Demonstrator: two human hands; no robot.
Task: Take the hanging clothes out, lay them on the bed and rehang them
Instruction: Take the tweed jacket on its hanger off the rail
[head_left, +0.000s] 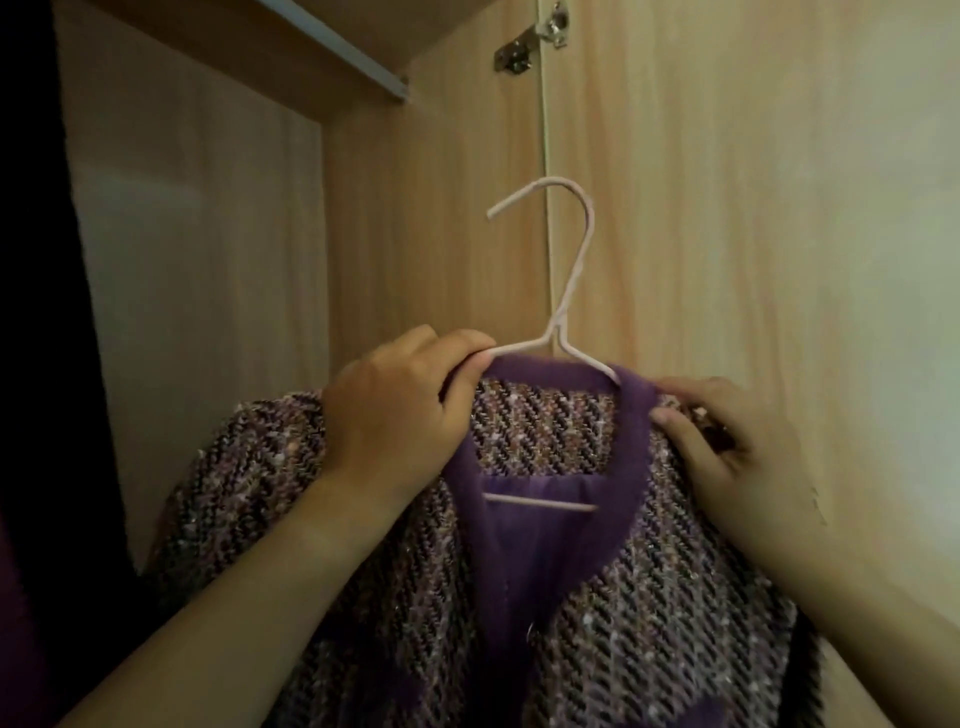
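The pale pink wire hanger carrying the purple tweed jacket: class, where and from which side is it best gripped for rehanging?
Probably the bare neck of the pale pink wire hanger, where both arms meet under the hook, from the left: the left hand pinches the left arm beside it, while the purple tweed jacket covers the shoulders and the right hand holds its right shoulder.

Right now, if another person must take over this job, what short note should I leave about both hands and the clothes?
Left hand: grips the pale hanger by its arm, at the collar.
Right hand: pinches the purple tweed jacket at its other shoulder.
The jacket is on the hanger, held up before the wardrobe; the hook catches nothing.
Done: jacket on hanger.
Left: unclear whether it goes to the bed or back inside; the bed is not in view.
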